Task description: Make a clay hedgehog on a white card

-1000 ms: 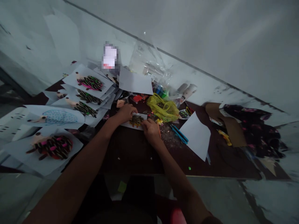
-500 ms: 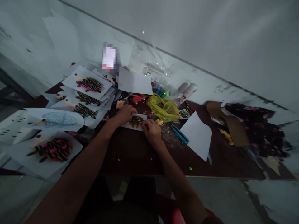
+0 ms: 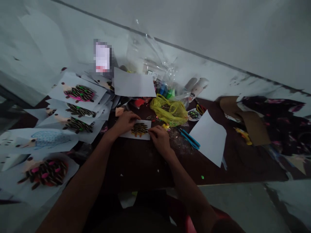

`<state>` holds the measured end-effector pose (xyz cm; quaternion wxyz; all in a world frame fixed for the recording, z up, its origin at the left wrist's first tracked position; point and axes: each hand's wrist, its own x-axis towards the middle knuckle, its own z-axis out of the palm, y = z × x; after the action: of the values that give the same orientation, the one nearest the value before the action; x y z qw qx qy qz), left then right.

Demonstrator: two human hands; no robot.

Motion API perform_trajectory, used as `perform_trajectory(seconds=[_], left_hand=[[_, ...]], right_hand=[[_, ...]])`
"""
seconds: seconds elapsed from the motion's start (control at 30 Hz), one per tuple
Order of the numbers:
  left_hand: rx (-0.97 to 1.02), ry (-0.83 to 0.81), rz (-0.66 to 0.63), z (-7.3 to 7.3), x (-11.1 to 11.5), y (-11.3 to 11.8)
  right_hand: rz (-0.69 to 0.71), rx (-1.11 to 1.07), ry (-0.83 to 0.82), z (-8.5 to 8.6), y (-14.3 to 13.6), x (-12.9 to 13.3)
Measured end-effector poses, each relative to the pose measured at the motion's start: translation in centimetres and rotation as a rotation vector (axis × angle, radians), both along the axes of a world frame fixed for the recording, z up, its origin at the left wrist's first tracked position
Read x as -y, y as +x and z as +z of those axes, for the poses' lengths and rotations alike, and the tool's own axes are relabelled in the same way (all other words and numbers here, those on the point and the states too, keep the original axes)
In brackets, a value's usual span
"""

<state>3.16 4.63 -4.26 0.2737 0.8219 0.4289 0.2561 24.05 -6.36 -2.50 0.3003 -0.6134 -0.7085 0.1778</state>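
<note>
Left hand [image 3: 125, 121] presses flat on a small white paper card [image 3: 136, 130] bearing a striped hedgehog. Right hand [image 3: 159, 138] pinches its edge with curled fingers [image 3: 153, 130]. Both hands sit as before; the view has shifted slightly.

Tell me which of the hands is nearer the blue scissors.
Right. The right hand rests at the small card's right edge, just left of the blue scissors; the left hand is farther, across the card.

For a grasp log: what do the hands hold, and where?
Left hand presses the hedgehog card's left edge; right hand touches its right edge. Neither lifts it.

Dim, murky light; edges warped and soft.
</note>
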Motion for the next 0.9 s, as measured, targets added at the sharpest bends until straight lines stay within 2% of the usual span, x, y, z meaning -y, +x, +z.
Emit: perform_trajectory(seconds=[0.2, 0.5, 0.9], left_hand=[[0.149, -0.069, -0.024, 0.7, 0.7, -0.3], [0.193, -0.058, -0.102, 2.0, 1.2, -0.4], [0.068, 0.013, -0.25, 1.1, 1.5, 0.7]], right_hand=[[-0.02, -0.062, -0.026, -0.1, -0.1, -0.1], [-0.036, -0.079, -0.035, -0.2, -0.2, -0.5], [-0.035, 0.019, -0.08, 0.1, -0.7, -1.0]])
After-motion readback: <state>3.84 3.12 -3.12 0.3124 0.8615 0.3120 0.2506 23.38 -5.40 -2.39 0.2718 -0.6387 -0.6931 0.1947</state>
